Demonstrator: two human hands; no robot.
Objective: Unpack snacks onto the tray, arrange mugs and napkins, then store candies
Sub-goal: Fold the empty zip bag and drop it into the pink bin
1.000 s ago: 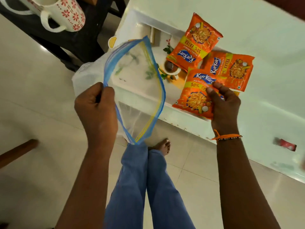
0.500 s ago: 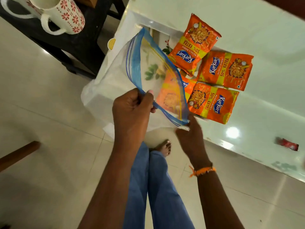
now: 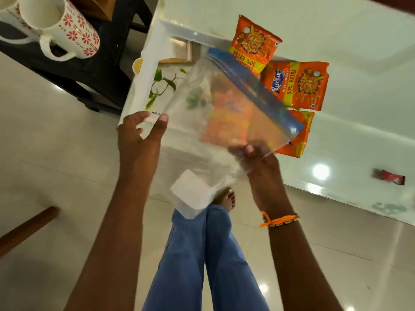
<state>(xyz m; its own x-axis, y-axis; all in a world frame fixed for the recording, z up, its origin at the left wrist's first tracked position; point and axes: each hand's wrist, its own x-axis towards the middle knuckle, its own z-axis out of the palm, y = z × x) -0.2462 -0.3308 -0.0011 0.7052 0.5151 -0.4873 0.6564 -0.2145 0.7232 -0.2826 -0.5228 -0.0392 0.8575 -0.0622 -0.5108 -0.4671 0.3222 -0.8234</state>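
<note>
Above the tray [image 3: 143, 86] at the surface [image 3: 359, 41] edge, you hold a clear zip bag [image 3: 202, 140] flat between both hands, its blue seal strip running diagonally at the far side. Your left hand [image 3: 140, 133] is spread, thumb and fingers apart, against the bag's left edge. Your right hand [image 3: 261, 162] pinches the bag's lower right edge between thumb and fingers; an orange thread band [image 3: 278, 219] sits on that wrist. Bag is motion-blurred.

Three orange snack packets lie on the tray beyond the bag: far packet [image 3: 253, 43], middle packet [image 3: 301, 84], near packet [image 3: 299, 135], the last partly covered by the bag. Another orange shape shows through the plastic; you cannot tell whether it is inside the bag or under it.

Two red-patterned mugs [image 3: 65, 25] lie on a dark side table [image 3: 96, 70], upper left. A small red wrapper [image 3: 391, 177] rests on the surface, well apart to the right.
</note>
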